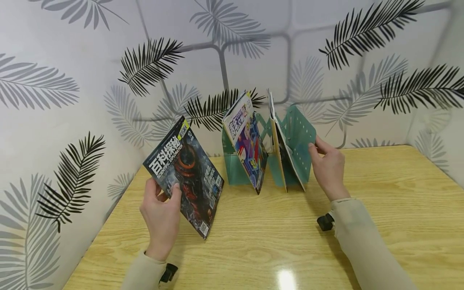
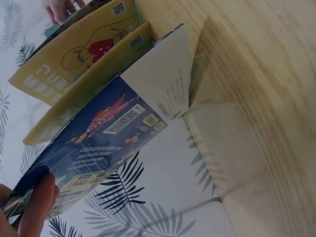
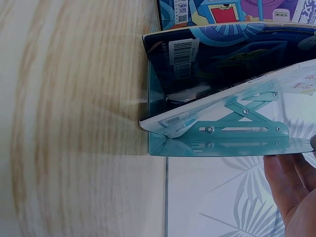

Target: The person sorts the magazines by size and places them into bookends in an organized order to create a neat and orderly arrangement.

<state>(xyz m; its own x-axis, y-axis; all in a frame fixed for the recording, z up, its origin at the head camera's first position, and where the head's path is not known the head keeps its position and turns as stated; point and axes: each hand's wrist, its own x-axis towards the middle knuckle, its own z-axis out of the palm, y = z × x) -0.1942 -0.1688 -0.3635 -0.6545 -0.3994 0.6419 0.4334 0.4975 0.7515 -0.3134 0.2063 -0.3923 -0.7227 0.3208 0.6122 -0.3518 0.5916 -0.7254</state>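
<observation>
My left hand grips a dark magazine by its left edge, thumb on the front cover. The magazine tilts over the table, to the left of a green expandable book rack. My right hand pinches the upper outer edge of the rack's right end plate. Inside the rack a colourful magazine leans on the left, and thin magazines lean on the right. The left wrist view shows the held magazine's blue back cover; crossed metal links show in the right wrist view.
The rack stands on a wood-grain table, near a wall with a leaf pattern. Yellow-covered magazines stand past the held one in the left wrist view. Black wrist devices sit below both sleeves.
</observation>
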